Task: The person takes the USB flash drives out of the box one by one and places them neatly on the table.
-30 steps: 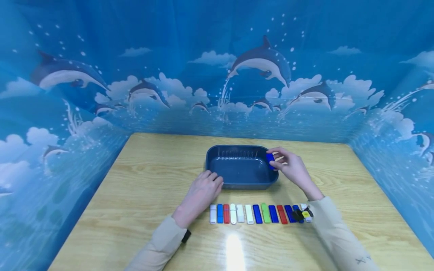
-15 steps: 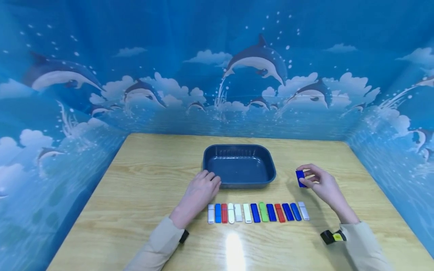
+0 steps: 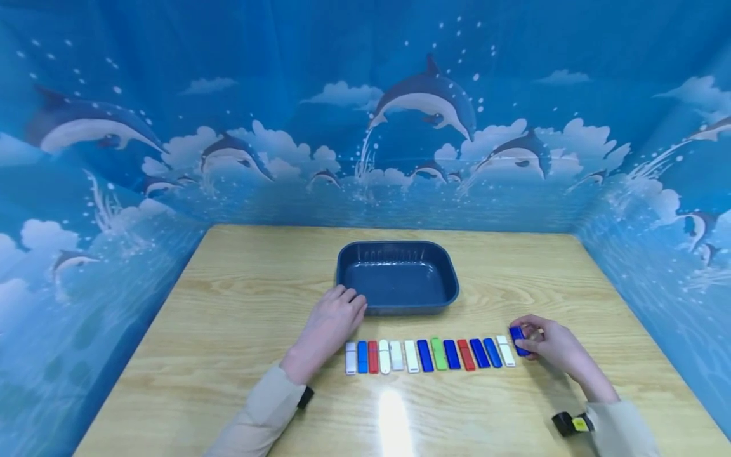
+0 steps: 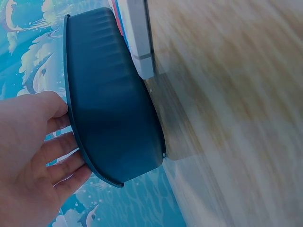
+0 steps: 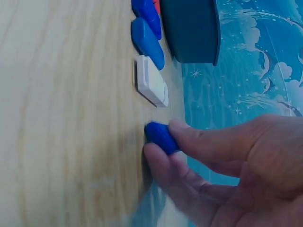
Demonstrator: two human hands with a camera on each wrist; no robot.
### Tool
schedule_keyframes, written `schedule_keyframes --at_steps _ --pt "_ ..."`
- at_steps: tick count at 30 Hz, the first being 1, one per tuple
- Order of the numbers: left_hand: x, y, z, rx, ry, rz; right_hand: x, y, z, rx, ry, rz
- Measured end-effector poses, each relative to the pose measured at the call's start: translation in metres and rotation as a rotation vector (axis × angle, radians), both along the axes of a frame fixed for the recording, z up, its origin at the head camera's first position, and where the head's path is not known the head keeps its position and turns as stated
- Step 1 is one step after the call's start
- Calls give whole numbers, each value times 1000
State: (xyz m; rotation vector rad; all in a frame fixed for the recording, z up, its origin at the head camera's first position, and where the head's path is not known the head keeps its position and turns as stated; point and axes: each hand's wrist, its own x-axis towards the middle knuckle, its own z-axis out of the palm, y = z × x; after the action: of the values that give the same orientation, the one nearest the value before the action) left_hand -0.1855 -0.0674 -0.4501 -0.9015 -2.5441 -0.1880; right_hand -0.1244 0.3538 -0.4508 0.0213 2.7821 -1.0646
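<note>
My right hand (image 3: pixel 556 346) pinches a dark blue USB flash drive (image 5: pixel 161 137) between thumb and fingers, low over the table at the right end of a row of flash drives. Beside it lies a white flash drive (image 3: pixel 505 351), the row's last one on that side. My left hand (image 3: pixel 334 317) holds the front left rim of a dark blue plastic basin (image 3: pixel 398 311); in the left wrist view its thumb and fingers meet the rim (image 4: pixel 71 113), with the fingertips partly hidden behind it.
The row runs along the wooden table (image 3: pixel 257 266) in front of the basin: a blue drive (image 3: pixel 492 353), a red drive (image 3: pixel 466 355), a green drive (image 3: pixel 438 353) and several others in white, blue and red. A dolphin-print curtain (image 3: pixel 285 127) walls the back and sides.
My right hand has carried the blue flash drive from the basin's right edge rightward and down toward the table, beside the white drive. The left hand has stayed at the basin's rim.
</note>
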Motion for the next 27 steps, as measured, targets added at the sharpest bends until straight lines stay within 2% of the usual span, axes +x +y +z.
schedule_keyframes --at_steps 4,8,14,27 --pt "0 -2 1 10 11 -8 0 -2 0 71 -21 -9" --pt "0 -4 0 24 17 -15 2 -3 -1 95 -21 -1" --pt "1 -7 -1 27 4 -13 5 -7 0 101 -43 25" --pt "1 -7 0 27 19 -13 9 -8 0 102 -62 7"
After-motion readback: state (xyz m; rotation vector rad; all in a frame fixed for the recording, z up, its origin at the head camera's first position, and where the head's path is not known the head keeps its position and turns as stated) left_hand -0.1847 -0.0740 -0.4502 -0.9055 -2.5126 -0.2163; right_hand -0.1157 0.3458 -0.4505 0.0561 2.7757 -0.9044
